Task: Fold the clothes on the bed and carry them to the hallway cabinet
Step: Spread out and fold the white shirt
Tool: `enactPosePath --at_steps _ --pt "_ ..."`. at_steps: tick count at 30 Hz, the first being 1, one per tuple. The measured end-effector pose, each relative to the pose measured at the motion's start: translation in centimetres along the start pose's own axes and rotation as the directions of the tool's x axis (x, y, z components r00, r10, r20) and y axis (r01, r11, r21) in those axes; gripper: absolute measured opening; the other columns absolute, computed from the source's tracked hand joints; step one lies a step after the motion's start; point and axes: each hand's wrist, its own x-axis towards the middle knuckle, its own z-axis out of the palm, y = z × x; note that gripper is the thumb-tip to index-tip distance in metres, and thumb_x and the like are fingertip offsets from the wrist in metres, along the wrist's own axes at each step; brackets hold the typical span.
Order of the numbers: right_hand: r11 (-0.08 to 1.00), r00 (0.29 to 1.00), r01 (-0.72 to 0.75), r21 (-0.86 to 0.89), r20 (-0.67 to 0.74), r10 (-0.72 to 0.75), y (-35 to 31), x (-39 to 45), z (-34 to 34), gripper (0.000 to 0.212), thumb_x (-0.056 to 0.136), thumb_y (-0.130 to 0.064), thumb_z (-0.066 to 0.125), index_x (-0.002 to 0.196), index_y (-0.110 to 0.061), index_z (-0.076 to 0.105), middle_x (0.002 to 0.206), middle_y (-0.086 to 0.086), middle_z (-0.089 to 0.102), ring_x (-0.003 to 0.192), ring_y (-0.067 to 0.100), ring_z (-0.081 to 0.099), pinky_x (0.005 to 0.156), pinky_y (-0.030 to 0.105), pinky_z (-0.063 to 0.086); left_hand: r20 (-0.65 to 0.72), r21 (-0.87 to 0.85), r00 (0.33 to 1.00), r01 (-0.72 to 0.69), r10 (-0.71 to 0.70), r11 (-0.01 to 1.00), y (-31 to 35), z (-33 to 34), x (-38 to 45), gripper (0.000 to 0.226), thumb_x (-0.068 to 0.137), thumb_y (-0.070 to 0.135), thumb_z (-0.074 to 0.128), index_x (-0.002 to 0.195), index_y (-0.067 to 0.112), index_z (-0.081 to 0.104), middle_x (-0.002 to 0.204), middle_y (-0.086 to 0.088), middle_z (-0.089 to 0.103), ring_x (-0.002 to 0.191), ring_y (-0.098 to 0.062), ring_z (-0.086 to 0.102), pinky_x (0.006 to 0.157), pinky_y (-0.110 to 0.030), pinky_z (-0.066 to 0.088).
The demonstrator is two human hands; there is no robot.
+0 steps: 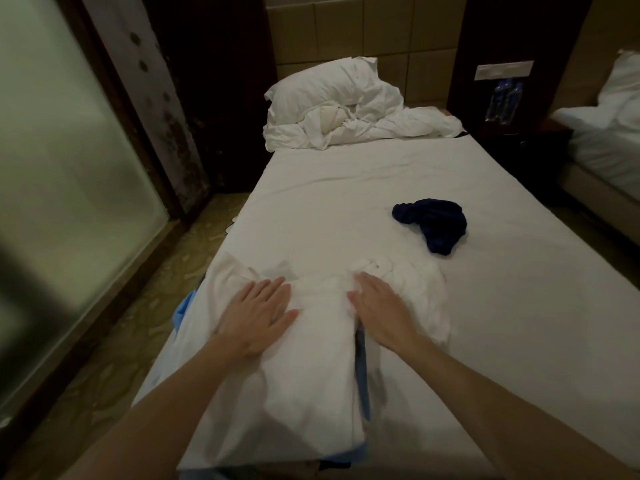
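Observation:
A white garment (311, 344) lies spread on the near end of the bed (346, 209). My left hand (258, 315) presses flat on its left part, fingers straight. My right hand (379, 308) lies flat on its right part, next to a bunched white sleeve (412, 282). A light blue garment (362, 372) peeks out from under the white one, along its right edge and at the bed's left side. A crumpled dark navy garment (433, 223) sits apart, further up the bed on the right.
A white pillow (332, 88) and a rumpled duvet (363, 128) fill the head of the bed. A frosted glass panel (69, 174) stands to the left, with patterned floor (131, 323) beside the bed. A dark nightstand (519, 147) with water bottles (502, 102) and a second bed (606, 147) are on the right.

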Motion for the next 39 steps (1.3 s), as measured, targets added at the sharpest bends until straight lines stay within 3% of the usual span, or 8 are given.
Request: enactPosePath --at_steps 4,9,13,18,27,30,35,39 --pt "0.971 0.978 -0.207 -0.116 -0.012 0.207 5.6 0.4 -1.7 0.057 0.102 -0.038 0.042 0.152 -0.014 0.028 0.155 0.009 0.036 0.14 0.025 0.035 0.111 0.036 0.032 -0.116 -0.153 0.992 -0.065 0.047 0.986 3.5 -1.0 3.1 0.075 0.094 0.068 0.013 0.153 0.025 0.033 0.159 0.007 0.032 0.144 -0.014 0.029 0.119 -0.029 0.014" --pt "0.885 0.932 -0.149 -0.44 0.236 0.275 11.7 -1.2 -2.1 0.067 0.084 -0.05 0.067 0.14 -0.023 0.043 0.148 -0.001 0.041 0.135 0.022 0.04 0.105 0.036 0.041 -0.223 -0.216 0.94 -0.305 0.257 0.927 9.2 -0.2 8.4 0.057 0.098 0.057 0.032 0.137 0.023 0.056 0.146 0.005 0.051 0.132 -0.015 0.047 0.112 -0.029 0.029" --pt "0.868 0.961 -0.083 -0.49 0.192 0.2 14.5 -1.5 -2.0 0.036 0.09 -0.023 0.061 0.124 -0.026 0.049 0.136 -0.004 0.05 0.125 0.021 0.048 0.09 0.033 0.044 -0.064 -0.151 0.929 -0.369 0.363 0.917 14.2 1.4 11.7 0.037 0.097 0.044 0.046 0.116 0.02 0.067 0.135 0.002 0.058 0.121 -0.022 0.055 0.099 -0.035 0.042" --pt "0.951 0.962 -0.266 -0.161 0.013 0.271 16.0 0.5 -4.0 0.015 0.102 -0.02 0.044 0.105 -0.013 0.057 0.101 0.009 0.066 0.09 0.03 0.062 0.068 0.032 0.043 0.244 0.003 0.938 -0.256 0.247 0.967 17.2 4.7 13.8 0.041 0.091 0.046 0.05 0.123 0.019 0.054 0.129 -0.004 0.058 0.114 -0.028 0.058 0.092 -0.039 0.043" --pt "0.892 0.887 -0.273 0.361 -0.263 0.378 18.7 3.7 -9.1 0.034 0.101 -0.033 0.049 0.074 -0.011 0.05 0.066 0.004 0.056 0.059 0.016 0.049 0.057 0.035 0.036 0.058 -0.229 0.996 -0.05 0.065 0.972 18.5 8.2 18.6 0.047 0.089 0.034 0.061 0.134 0.028 0.051 0.126 -0.001 0.054 0.112 -0.026 0.054 0.096 -0.041 0.044" --pt "0.92 0.897 -0.242 0.309 -0.291 0.333 19.5 4.2 -11.0 0.029 0.099 -0.032 0.053 0.077 -0.014 0.055 0.068 0.002 0.06 0.06 0.014 0.054 0.056 0.031 0.04 -0.009 -0.568 0.999 0.032 -0.046 0.823 18.4 7.9 19.2 0.024 0.09 0.019 0.056 0.113 0.017 0.064 0.106 -0.001 0.065 0.095 -0.023 0.061 0.08 -0.033 0.048" --pt "0.957 0.902 -0.214 0.195 -0.336 0.27 21.1 3.8 -13.1 0.02 0.1 -0.014 0.048 0.083 -0.013 0.057 0.074 0.004 0.062 0.067 0.021 0.056 0.058 0.03 0.041 0.167 -0.965 0.979 0.186 -0.113 0.187 18.9 4.8 19.3 0.02 0.087 0.023 0.046 0.084 0.01 0.06 0.085 -0.006 0.061 0.085 -0.024 0.055 0.078 -0.036 0.043" --pt "0.97 0.891 -0.166 0.177 -0.395 0.224 20.6 2.8 -14.4 0.021 0.099 -0.004 0.044 0.083 -0.009 0.058 0.075 0.003 0.06 0.067 0.02 0.053 0.056 0.024 0.038 0.112 -0.961 0.993 0.119 -0.044 0.249 19.9 1.4 18.3 0.038 0.101 0.032 0.052 0.1 -0.006 0.057 0.093 -0.016 0.061 0.086 -0.021 0.057 0.064 -0.02 0.05"
